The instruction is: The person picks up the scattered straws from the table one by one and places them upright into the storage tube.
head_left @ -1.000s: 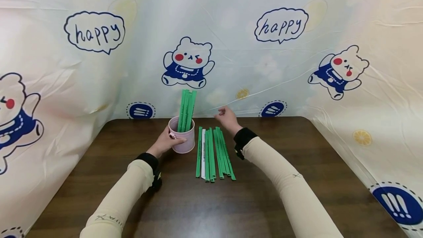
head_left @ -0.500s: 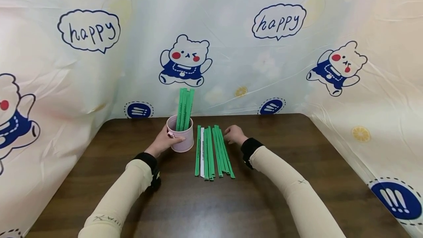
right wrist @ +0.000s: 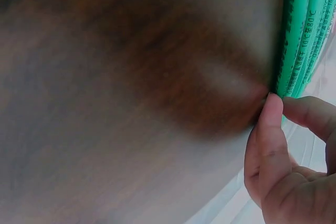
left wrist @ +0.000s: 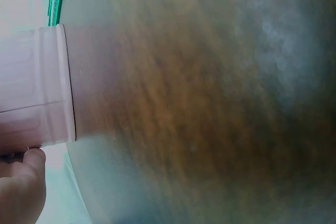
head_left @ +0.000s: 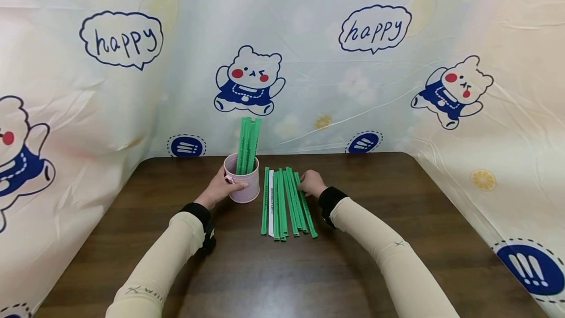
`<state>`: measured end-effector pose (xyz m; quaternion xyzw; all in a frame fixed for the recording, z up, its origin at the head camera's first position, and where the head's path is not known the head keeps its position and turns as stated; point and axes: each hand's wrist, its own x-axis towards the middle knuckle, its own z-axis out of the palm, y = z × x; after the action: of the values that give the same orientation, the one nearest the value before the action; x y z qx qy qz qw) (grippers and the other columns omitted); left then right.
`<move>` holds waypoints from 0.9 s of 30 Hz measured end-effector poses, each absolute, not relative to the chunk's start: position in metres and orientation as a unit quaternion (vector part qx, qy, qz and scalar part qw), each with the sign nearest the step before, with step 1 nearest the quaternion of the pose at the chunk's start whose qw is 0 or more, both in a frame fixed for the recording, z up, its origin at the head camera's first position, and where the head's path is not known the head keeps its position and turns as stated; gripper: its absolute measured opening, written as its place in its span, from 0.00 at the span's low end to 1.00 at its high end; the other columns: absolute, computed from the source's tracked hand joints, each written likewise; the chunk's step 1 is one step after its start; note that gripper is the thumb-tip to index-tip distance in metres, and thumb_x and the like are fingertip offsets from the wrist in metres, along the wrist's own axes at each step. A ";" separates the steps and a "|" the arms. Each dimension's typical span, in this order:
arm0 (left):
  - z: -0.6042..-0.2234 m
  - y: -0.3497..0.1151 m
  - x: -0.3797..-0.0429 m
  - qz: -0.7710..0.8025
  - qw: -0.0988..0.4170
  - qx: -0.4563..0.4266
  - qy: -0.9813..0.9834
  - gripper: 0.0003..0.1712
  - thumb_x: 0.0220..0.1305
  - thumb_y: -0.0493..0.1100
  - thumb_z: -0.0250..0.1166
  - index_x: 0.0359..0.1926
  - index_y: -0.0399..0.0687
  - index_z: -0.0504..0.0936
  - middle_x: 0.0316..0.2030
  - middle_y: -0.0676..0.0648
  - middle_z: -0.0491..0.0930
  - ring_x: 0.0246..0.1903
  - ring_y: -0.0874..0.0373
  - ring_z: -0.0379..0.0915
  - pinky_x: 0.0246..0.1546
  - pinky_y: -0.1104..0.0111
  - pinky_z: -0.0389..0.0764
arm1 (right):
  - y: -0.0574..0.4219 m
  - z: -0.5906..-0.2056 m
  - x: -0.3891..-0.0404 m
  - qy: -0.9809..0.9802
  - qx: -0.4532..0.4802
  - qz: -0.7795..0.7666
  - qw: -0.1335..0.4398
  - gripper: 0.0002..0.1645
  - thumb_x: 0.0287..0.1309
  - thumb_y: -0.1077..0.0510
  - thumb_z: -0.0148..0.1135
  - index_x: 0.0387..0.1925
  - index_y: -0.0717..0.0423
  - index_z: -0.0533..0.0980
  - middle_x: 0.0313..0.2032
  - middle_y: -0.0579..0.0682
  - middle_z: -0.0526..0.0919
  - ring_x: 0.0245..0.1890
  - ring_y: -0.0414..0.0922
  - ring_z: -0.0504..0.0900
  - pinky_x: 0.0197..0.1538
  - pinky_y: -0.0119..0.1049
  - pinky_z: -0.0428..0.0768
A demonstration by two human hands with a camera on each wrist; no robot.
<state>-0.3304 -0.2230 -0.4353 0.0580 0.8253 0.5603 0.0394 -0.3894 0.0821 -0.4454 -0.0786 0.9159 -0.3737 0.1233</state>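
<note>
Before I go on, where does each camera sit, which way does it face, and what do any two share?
Head: worn on the head, facing forward and down at the table and patterned cloth; both sleeves, the left hand and right hand show.
Left wrist: on that wrist, facing the pink bucket and table; part of the left hand shows.
Right wrist: on that wrist, facing the table and green strips; the right hand's thumb and fingers show.
Shared: head and left wrist both show the bucket.

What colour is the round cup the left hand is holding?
The round cup is pale pink with a lilac tinge, best seen in the head view.
</note>
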 end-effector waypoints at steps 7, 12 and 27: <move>-0.436 -0.222 -0.332 0.555 0.046 0.041 0.829 0.57 0.64 0.47 0.72 0.81 0.48 0.42 0.77 0.35 0.55 0.76 0.36 0.54 0.77 0.37 0.55 | 0.087 -0.450 -0.399 0.916 -0.087 -0.371 0.122 0.18 0.58 0.67 0.68 0.50 0.70 0.80 0.38 0.63 0.84 0.26 0.50 0.84 0.34 0.42 0.88; -0.435 -0.223 -0.331 0.559 0.050 0.042 0.827 0.58 0.64 0.47 0.72 0.81 0.48 0.41 0.78 0.35 0.54 0.75 0.36 0.54 0.77 0.37 0.55 | 0.085 -0.425 -0.394 0.925 -0.056 -0.354 0.125 0.21 0.61 0.66 0.66 0.55 0.70 0.77 0.38 0.64 0.84 0.29 0.55 0.86 0.40 0.46 0.89; -0.435 -0.224 -0.331 0.568 0.056 0.044 0.820 0.59 0.64 0.47 0.72 0.82 0.50 0.40 0.79 0.35 0.53 0.76 0.37 0.53 0.77 0.36 0.54 | 0.069 -0.332 -0.405 0.876 -0.123 -0.464 -0.043 0.26 0.68 0.67 0.55 0.66 0.68 0.68 0.45 0.59 0.78 0.39 0.48 0.78 0.43 0.35 0.79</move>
<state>-0.3307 -0.2242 -0.4346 0.0441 0.8200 0.5679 0.0562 -0.4054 0.0694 -0.3324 -0.1230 0.8764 -0.4637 -0.0426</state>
